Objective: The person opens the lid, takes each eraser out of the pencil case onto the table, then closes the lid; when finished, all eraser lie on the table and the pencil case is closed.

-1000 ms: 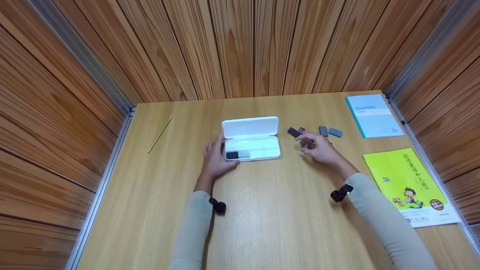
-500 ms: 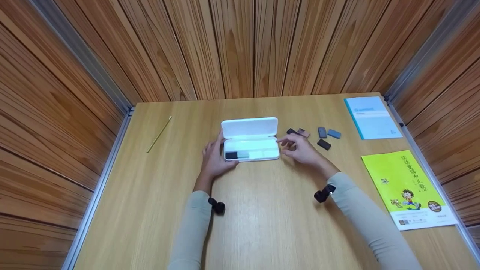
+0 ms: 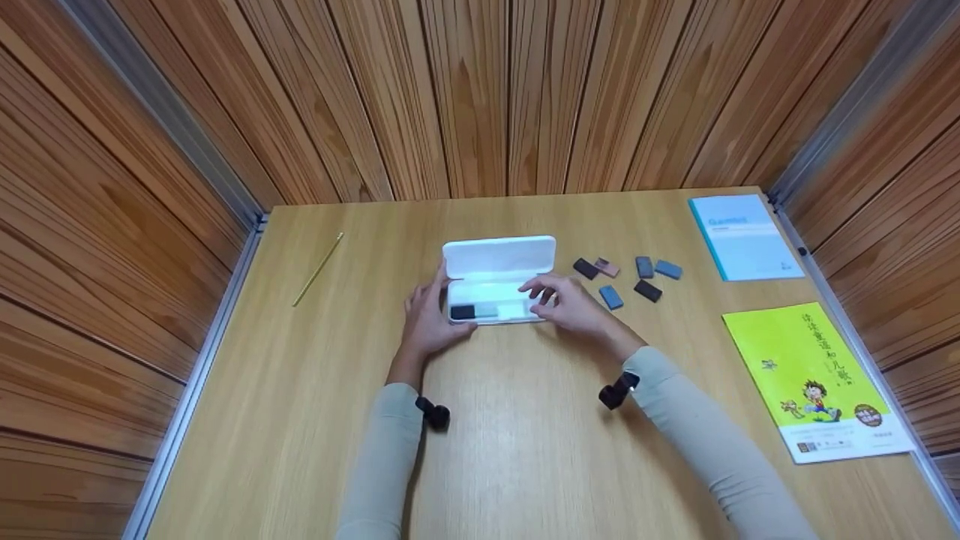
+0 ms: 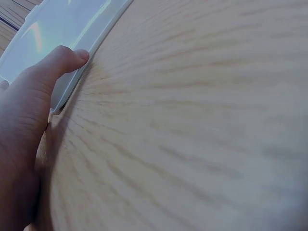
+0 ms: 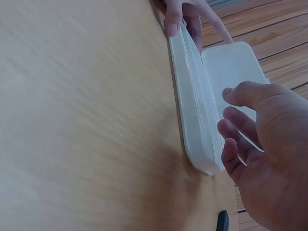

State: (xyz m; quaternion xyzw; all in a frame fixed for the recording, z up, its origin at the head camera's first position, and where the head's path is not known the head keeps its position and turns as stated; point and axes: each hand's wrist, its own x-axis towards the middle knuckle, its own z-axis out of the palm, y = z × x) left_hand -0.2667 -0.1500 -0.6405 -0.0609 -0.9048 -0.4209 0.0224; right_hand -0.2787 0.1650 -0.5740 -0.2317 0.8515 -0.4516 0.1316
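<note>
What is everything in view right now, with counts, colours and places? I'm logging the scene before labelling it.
Case: 1, white, open, table centre, lid tipped back.
Pieces in the case: a black one at the left end, paler ones beside it; number unclear.
Small blocks: 6 loose, right of the case; 2 black, 2 blue, 1 grey, 1 pinkish.
Pencil: 1, yellowish, far left of the table.
Blue booklet: 1, light blue, far right corner.
Yellow book: 1, yellow-green with a cartoon figure, right edge.
Table: 1, light wood.
Walls: brown wood panels on three sides.
Wrist cameras: 2, black.
Hands: left hand touches the case's left end; right hand over its right end, fingers loosely bent.
</note>
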